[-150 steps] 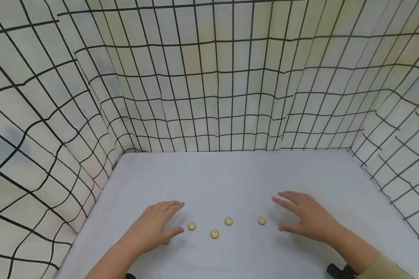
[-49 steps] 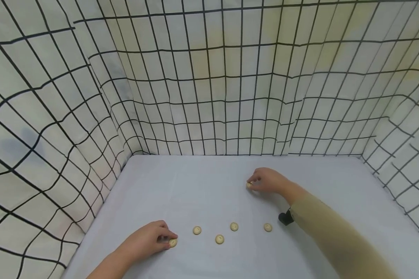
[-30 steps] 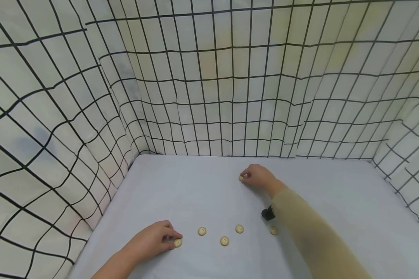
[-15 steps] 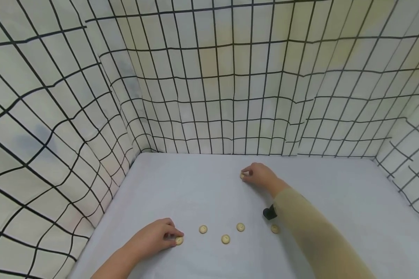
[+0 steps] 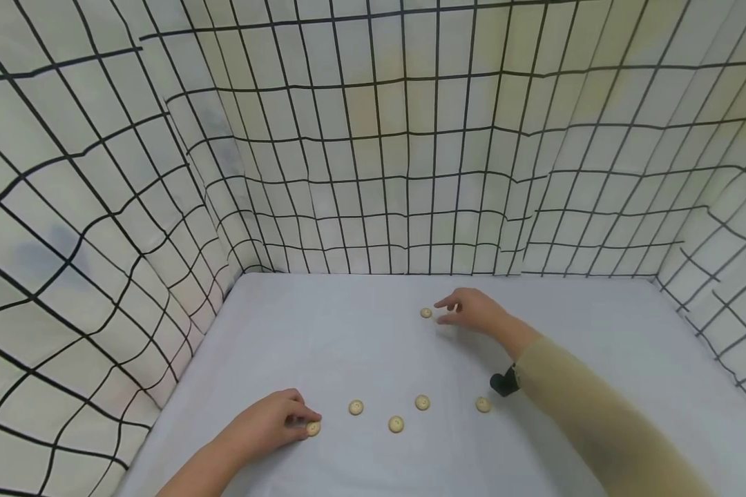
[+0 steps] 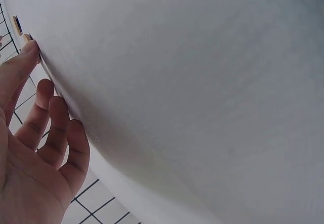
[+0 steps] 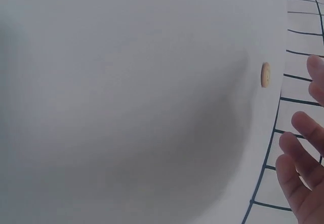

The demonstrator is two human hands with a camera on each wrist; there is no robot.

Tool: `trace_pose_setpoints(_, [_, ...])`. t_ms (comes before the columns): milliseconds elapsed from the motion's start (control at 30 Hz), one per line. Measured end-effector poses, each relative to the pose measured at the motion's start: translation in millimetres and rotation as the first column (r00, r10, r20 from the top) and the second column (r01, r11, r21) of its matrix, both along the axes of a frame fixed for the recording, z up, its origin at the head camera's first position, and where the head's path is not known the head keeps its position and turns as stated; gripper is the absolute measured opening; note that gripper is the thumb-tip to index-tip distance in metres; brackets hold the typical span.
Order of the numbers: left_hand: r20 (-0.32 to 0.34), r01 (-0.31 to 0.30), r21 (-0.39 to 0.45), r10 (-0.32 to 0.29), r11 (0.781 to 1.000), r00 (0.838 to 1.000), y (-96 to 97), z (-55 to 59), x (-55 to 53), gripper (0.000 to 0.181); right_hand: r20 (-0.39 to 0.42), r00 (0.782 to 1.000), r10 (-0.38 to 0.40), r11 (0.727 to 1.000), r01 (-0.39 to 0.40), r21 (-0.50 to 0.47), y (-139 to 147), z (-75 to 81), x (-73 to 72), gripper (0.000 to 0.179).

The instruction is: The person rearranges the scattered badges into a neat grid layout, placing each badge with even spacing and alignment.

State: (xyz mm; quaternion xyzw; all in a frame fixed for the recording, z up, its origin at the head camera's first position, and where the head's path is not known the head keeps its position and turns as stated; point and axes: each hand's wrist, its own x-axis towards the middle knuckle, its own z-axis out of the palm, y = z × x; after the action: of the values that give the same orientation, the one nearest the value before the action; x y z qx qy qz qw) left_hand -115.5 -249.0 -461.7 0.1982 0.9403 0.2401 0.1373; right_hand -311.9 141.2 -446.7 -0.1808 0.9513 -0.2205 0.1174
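Near the front left of the white table (image 5: 348, 352), my left hand (image 5: 267, 426) pinches a round pale wooden button (image 5: 313, 429) between thumb and forefinger. In the left wrist view that button (image 6: 27, 38) shows only as a sliver by the thumb tip, and the other fingers bend loosely near the cloth. Toward the back, another button (image 5: 426, 313) lies flat on the table. Just right of it is my right hand (image 5: 472, 310), thumb and fingers spread apart and holding nothing. The right wrist view shows a gap between this button (image 7: 266, 75) and the right hand (image 7: 306, 153).
Several more buttons lie in a loose row across the front: a left one (image 5: 356, 407), a nearer one (image 5: 396, 424), a middle one (image 5: 422, 402) and a right one (image 5: 483, 404) by the right sleeve. Cloth walls with a black grid (image 5: 373, 172) enclose the table's back and sides.
My right hand carried a button to the back of the table, then let go of it and drew slightly right. My left hand came down onto its button and stays there.
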Motion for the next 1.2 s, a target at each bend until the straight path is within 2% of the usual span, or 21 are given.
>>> trace_pose_setpoints(167, [0.002, -0.01, -0.009, 0.01, 1.0, 1.0, 0.3, -0.9, -0.3, 0.024, -0.001, 0.999, 0.045, 0.999, -0.045, -0.001, 15.8, 6.5, 17.0, 0.04])
trace_pose_setpoints(367, [-0.001, -0.008, 0.006, 0.008, 1.0, 1.0, -2.1, -3.5, -0.8, 0.024, 0.003, 0.995, 0.096, 0.994, -0.095, -0.045, 37.7, 7.3, 45.0, 0.04])
trace_pose_setpoints(467, [0.005, -0.003, 0.019, 0.003, 1.0, 1.0, -2.0, -4.1, -0.8, 0.024, 0.019, 0.995, 0.1, 0.993, -0.099, -0.064, 49.1, 2.2, 60.4, 0.038])
trace_pose_setpoints(667, [0.003, -0.003, 0.013, 0.003, 1.0, 1.0, -2.7, -3.5, -0.7, 0.024, 0.019, 0.987, 0.158, 0.986, -0.157, -0.06, 68.8, -14.4, 84.8, 0.034])
trace_pose_setpoints(933, [0.019, -0.016, 0.016, 0.016, 1.0, 1.0, -5.0, -4.6, 1.2, 0.025, -0.034, 0.951, 0.309, 0.95, -0.31, -0.036, 83.1, -32.1, 105.0, 0.034])
trace_pose_setpoints(1200, [0.009, -0.023, 0.016, 0.023, 1.0, 1.0, -6.0, -7.0, 0.1, 0.025, -0.017, 0.946, 0.323, 0.946, -0.323, 0.001, 81.3, -33.2, 112.8, 0.031])
